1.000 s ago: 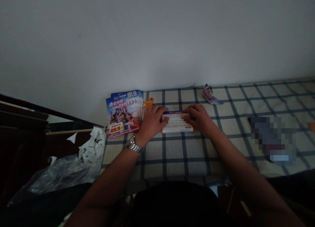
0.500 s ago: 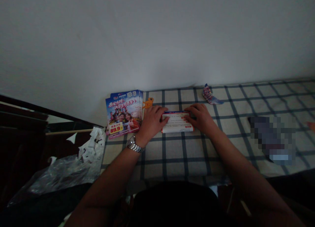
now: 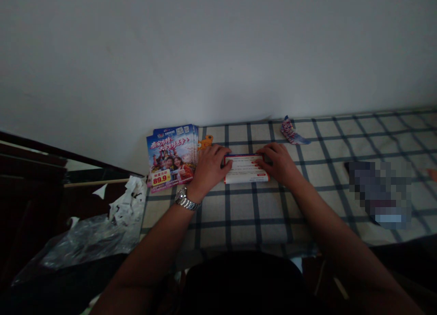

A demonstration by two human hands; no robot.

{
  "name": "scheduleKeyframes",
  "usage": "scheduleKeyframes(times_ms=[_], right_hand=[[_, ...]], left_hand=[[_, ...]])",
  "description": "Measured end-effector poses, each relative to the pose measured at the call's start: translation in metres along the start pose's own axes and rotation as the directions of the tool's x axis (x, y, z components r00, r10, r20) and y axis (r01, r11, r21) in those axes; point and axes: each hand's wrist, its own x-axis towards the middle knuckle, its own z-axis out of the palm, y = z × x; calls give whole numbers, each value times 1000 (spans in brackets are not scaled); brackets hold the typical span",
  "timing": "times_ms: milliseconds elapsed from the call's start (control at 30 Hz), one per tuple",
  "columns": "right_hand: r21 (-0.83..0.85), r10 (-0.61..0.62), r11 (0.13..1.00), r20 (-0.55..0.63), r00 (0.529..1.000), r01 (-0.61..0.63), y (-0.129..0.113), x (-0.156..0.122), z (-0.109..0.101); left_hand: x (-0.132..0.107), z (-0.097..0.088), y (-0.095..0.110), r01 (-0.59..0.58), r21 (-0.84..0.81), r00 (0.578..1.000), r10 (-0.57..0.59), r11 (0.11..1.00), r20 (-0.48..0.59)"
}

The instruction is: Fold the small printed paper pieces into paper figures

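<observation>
A printed leaflet (image 3: 243, 170), white with red borders and a thin blue upper edge, lies on the checked cloth, folded or curled over into a wide strip. My left hand (image 3: 213, 165), with a metal watch on the wrist, grips its left end, thumb on top. At the right end, the fingers and thumb of my right hand (image 3: 278, 164) hold it the same way. Beyond my left hand stands a stack of colourful leaflets (image 3: 172, 158) marked 89.9. An orange cartoon bear figure (image 3: 205, 142) shows partly between the stack and my left hand.
A crumpled leaflet scrap (image 3: 292, 133) lies near the wall (image 3: 232, 55). To the right is a dark, pixelated object (image 3: 372, 192); part of another person's hand (image 3: 432, 173) shows at the edge. Clear plastic (image 3: 88, 242) and torn white paper (image 3: 128, 201) lie left of the cloth.
Both hands keep their hold on the leaflet and have barely shifted. The visible printed lines on the leaflet sit slightly differently between my hands.
</observation>
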Motion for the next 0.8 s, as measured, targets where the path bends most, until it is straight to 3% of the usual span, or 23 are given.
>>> scheduleKeyframes(times_ms=[800], right_hand=[[16, 22, 1000, -18, 1000, -22, -4, 1, -2]], left_hand=[[0, 0, 0, 2, -12, 1000, -2, 1000, -12]])
